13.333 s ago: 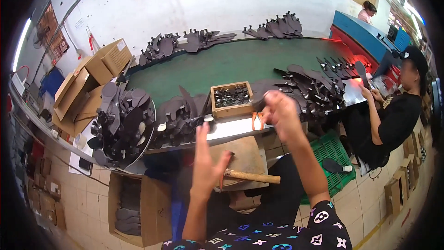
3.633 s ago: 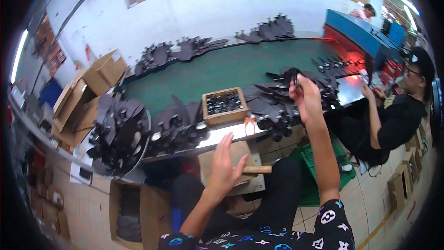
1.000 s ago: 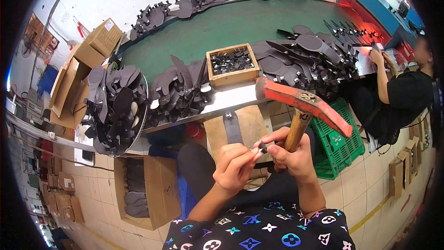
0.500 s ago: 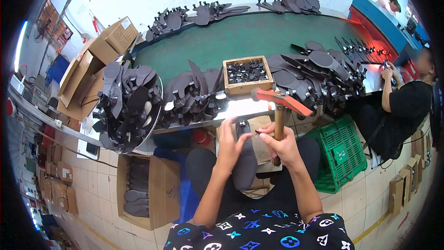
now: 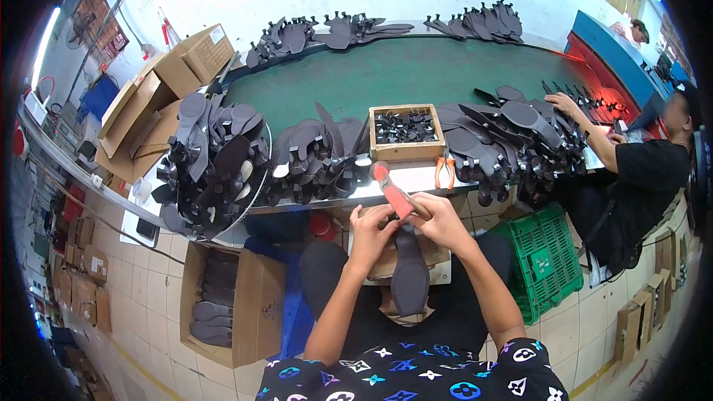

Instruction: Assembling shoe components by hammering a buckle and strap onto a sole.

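Observation:
A dark grey shoe sole [image 5: 411,278] with a heel end lies on a wooden block [image 5: 436,252] between my knees, its broad end toward me. My right hand [image 5: 443,223] grips the handle of a hammer with a red head [image 5: 394,191], which is held over the far end of the sole. At that same end the fingers of my left hand [image 5: 369,238] are pinched together. Whatever they hold is hidden behind the fingers and the hammer head.
A wooden box [image 5: 407,153] of small black parts and orange-handled pliers [image 5: 445,173] are on the bench. Piled soles [image 5: 512,130] flank the box. Beside me stand a cardboard box [image 5: 260,304] of soles and a green crate [image 5: 541,260]. A co-worker [image 5: 646,171] reaches in at right.
The hammer, upright before, is now tipped over the sole's far end. My hands have come together there, and the sole has shifted right. The co-worker's arm now reaches toward the piled soles.

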`<state>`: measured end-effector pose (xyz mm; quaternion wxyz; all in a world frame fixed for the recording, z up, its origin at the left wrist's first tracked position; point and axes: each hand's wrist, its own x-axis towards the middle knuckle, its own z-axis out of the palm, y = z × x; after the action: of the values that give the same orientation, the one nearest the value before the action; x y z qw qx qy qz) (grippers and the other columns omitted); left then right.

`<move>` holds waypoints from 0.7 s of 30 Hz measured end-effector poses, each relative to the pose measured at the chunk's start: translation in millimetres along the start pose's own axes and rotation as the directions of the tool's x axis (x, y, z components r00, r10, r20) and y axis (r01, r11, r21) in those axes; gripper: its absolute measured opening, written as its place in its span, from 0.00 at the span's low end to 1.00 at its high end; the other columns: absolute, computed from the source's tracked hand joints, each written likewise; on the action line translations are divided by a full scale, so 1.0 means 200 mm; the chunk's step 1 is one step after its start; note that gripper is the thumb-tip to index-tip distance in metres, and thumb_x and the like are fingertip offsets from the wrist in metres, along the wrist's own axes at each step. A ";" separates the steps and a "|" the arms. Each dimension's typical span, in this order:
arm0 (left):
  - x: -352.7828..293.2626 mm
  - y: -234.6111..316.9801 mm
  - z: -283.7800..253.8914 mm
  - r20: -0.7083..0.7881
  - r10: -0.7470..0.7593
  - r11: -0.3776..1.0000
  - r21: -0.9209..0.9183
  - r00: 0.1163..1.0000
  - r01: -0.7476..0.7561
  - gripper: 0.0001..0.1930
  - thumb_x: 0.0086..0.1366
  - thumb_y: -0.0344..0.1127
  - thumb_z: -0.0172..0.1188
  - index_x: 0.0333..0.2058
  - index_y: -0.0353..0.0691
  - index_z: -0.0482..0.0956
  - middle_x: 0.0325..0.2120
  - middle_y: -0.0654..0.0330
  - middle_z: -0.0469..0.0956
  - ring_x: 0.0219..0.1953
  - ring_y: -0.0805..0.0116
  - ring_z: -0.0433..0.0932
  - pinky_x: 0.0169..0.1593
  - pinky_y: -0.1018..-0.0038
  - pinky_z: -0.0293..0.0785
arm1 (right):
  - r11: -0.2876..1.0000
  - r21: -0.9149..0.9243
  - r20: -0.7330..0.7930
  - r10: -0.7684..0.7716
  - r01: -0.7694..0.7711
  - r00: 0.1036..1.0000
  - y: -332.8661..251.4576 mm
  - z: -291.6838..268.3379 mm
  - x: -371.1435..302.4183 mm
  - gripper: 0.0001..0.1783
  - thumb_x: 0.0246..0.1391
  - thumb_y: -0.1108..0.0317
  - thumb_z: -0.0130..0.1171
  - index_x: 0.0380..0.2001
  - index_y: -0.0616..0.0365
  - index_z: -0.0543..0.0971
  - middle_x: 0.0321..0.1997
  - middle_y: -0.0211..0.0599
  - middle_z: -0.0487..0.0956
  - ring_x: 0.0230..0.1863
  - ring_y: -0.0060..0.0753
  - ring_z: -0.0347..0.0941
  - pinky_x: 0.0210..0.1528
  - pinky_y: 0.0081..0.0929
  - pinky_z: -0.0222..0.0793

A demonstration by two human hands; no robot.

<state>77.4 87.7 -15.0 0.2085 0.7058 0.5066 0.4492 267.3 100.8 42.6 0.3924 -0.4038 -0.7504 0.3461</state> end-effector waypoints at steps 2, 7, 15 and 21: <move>0.02 -0.01 -0.02 0.080 0.015 0.997 0.069 0.997 -0.021 0.16 0.55 0.37 0.70 0.43 0.42 0.84 0.41 0.57 0.84 0.46 0.59 0.81 0.63 0.52 0.57 | 0.995 -0.047 0.019 -0.082 0.083 0.996 -0.03 0.00 0.00 0.12 0.49 0.75 0.65 0.39 0.66 0.79 0.37 0.43 0.79 0.37 0.42 0.77 0.40 0.30 0.72; 0.06 0.04 -0.04 0.152 -0.034 0.988 -0.141 0.988 0.056 0.16 0.54 0.31 0.70 0.42 0.36 0.82 0.39 0.49 0.83 0.43 0.51 0.80 0.47 0.66 0.74 | 0.975 -0.209 -0.056 -0.085 0.071 0.995 -0.01 0.00 -0.05 0.11 0.51 0.74 0.63 0.39 0.64 0.79 0.36 0.44 0.79 0.36 0.46 0.77 0.41 0.32 0.71; 0.07 -0.01 -0.04 0.144 0.011 0.941 -0.335 0.990 0.039 0.12 0.58 0.30 0.67 0.42 0.35 0.86 0.37 0.54 0.85 0.39 0.68 0.82 0.45 0.74 0.75 | 0.987 0.035 -0.223 0.162 -0.158 0.961 -0.38 -0.06 -0.33 0.14 0.65 0.67 0.55 0.49 0.66 0.74 0.27 0.46 0.77 0.26 0.40 0.75 0.32 0.31 0.71; 0.08 0.02 -0.05 0.237 -0.065 0.921 -0.359 0.969 0.150 0.13 0.57 0.28 0.67 0.43 0.39 0.86 0.43 0.57 0.85 0.43 0.66 0.82 0.51 0.70 0.75 | 0.949 -0.270 -0.205 0.109 -0.163 0.973 -0.37 -0.02 -0.42 0.14 0.63 0.70 0.57 0.48 0.67 0.73 0.36 0.58 0.79 0.35 0.61 0.77 0.36 0.42 0.74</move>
<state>71.6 98.9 0.0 0.4187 0.6692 0.4235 0.4444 277.5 -4.7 80.0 0.3740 -0.5377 -0.7226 0.2210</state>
